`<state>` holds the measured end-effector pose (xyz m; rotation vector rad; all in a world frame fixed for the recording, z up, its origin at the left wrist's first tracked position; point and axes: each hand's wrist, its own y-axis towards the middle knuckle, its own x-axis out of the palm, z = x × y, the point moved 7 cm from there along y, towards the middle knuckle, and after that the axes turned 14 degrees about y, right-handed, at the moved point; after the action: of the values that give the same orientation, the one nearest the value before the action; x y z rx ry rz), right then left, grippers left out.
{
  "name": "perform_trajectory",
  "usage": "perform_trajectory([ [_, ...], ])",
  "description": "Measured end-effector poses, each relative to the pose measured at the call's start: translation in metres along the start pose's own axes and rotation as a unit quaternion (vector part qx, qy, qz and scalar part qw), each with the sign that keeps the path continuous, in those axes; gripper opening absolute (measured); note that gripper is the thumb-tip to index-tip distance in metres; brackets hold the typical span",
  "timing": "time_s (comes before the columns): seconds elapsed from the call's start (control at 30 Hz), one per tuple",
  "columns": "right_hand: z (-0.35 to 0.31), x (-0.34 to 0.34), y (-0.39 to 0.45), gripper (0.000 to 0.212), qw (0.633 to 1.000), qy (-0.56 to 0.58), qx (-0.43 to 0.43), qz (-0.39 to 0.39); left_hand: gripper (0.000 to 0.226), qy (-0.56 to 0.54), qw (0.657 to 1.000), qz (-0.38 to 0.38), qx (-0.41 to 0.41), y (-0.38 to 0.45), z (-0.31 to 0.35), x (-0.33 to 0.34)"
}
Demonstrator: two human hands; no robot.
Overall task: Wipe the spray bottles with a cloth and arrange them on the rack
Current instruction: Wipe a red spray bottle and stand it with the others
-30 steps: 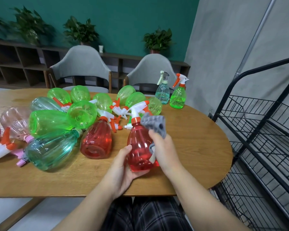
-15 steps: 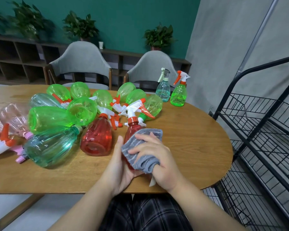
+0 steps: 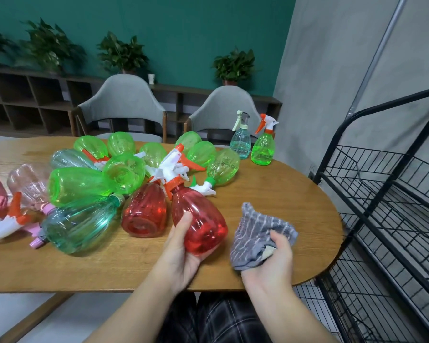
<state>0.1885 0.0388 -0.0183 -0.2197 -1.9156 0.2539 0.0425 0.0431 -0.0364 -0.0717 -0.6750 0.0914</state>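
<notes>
Red translucent spray bottle (image 3: 198,219), tilted above worktop (image 3: 134,268) at frame centre, looks empty, light, slick; left hand (image 3: 181,253) cups its base. Right hand (image 3: 270,258) clutches soft cloth (image 3: 260,233). Best grasped round belly.

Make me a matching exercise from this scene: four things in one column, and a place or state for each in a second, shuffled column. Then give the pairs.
Things:
1. red spray bottle
2. grey cloth
3. pale blue spray bottle
4. large teal bottle

Places or states:
A. lying on its side on the table, left of the hands
B. gripped by the left hand, tilted
C. standing upright at the table's far edge, beside a green spray bottle
D. bunched in the right hand, off the bottle

Pairs: 1-B, 2-D, 3-C, 4-A
</notes>
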Motion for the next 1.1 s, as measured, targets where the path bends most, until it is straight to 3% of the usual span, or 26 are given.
perform_trajectory([
  [0.13, 0.022, 0.025, -0.019, 0.038, 0.994, 0.008, 0.079, -0.071, 0.099, 0.048, 0.996, 0.01, 0.077, -0.001, 0.002, 0.022],
  [0.23, 0.03, 0.032, -0.019, 0.046, 0.991, 0.018, 0.116, -0.072, 0.078, 0.11, 0.985, 0.039, 0.123, -0.001, 0.008, 0.027],
  [0.53, 0.043, 0.019, -0.026, 0.052, 0.962, -0.036, 0.26, -0.071, 0.083, 0.312, 0.92, 0.075, 0.224, -0.006, 0.039, 0.026],
  [0.77, 0.04, 0.004, -0.023, 0.042, 0.966, -0.054, 0.251, -0.039, 0.084, 0.382, 0.887, 0.064, 0.251, -0.009, 0.042, 0.021],
  [1.1, 0.037, 0.006, -0.012, 0.04, 0.976, -0.071, 0.204, -0.025, 0.093, 0.409, 0.883, 0.038, 0.226, -0.004, 0.034, 0.009],
])
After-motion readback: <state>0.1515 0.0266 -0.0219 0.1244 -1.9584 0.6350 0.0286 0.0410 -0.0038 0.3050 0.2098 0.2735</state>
